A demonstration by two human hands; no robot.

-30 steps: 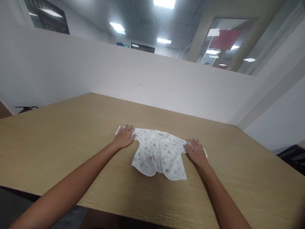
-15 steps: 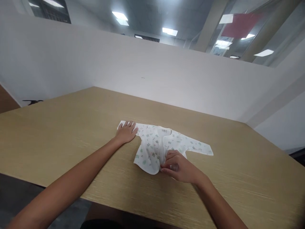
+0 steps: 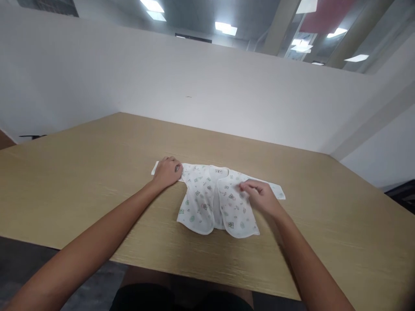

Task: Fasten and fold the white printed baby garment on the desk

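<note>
A small white baby shirt [image 3: 202, 203] with a green and brown animal print lies front side up, its two sleeves spread sideways. Its front edges are slightly parted, showing the plain inside between them. My left hand [image 3: 167, 171] rests on the left sleeve with its fingers curled and closed on the cloth; the cuff shows beyond it. Over the right front panel, near the right sleeve, is my right hand [image 3: 260, 195], its fingers bent in and closed with no cloth visible in them. Whether its fingertips touch the shirt I cannot tell.
The shirt lies on a light wood-grain table [image 3: 97, 151]. Behind the table stands a white partition wall [image 3: 194, 77] with glass above it. A dark object [image 3: 402, 196] is beyond the right edge. My legs are below the front edge.
My right hand has left the lower front edge and moved up and right, and the right front panel now lies flat. My left hand has gone from flat and spread to curled.
</note>
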